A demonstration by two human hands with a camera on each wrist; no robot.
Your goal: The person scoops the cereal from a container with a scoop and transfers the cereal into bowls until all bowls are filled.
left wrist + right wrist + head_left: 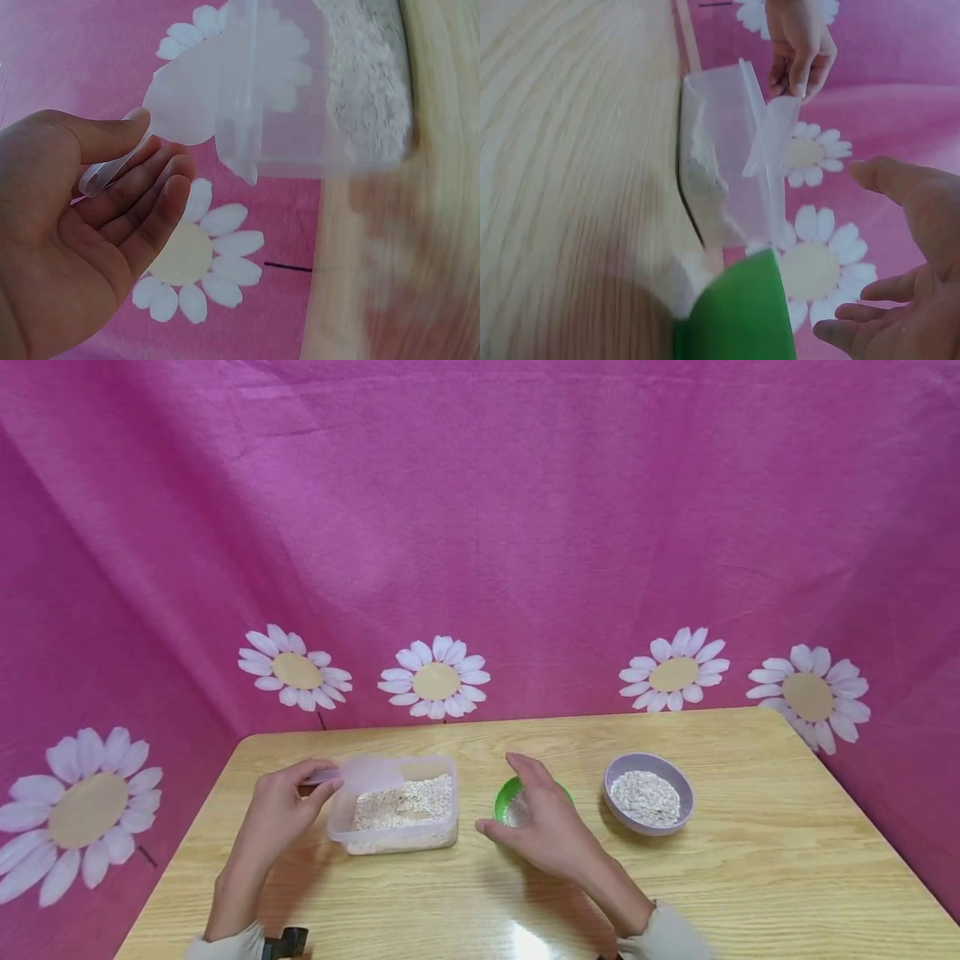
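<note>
Nearest the front edge of the wooden counter, two forearms in pale sleeves reach inward from the near corners. On the left side, the left hand is raised just above the counter beside the clear plastic container; its thumb and curled fingers pinch the handle of a translucent plastic scoop. The bowl of the scoop hangs over the near-left corner of the container, at about rim height, and the left wrist view shows it pale and see-through against the container wall; whether it carries anything cannot be told. The container holds a layer of pale oat-like flakes and stands left of the counter's middle.

Around the middle of the counter, the right hand hovers with fingers spread and relaxed, gripping nothing. It sits over and partly hides the small green bowl, which has some of the same flakes inside. In the right wrist view the palm lies open just beside the bowl's green rim, without clearly touching it.

Further right, well apart from the hand, a lilac bowl filled with flakes stands alone. Beyond the far edge hangs a pink cloth backdrop printed with white daisies.
</note>
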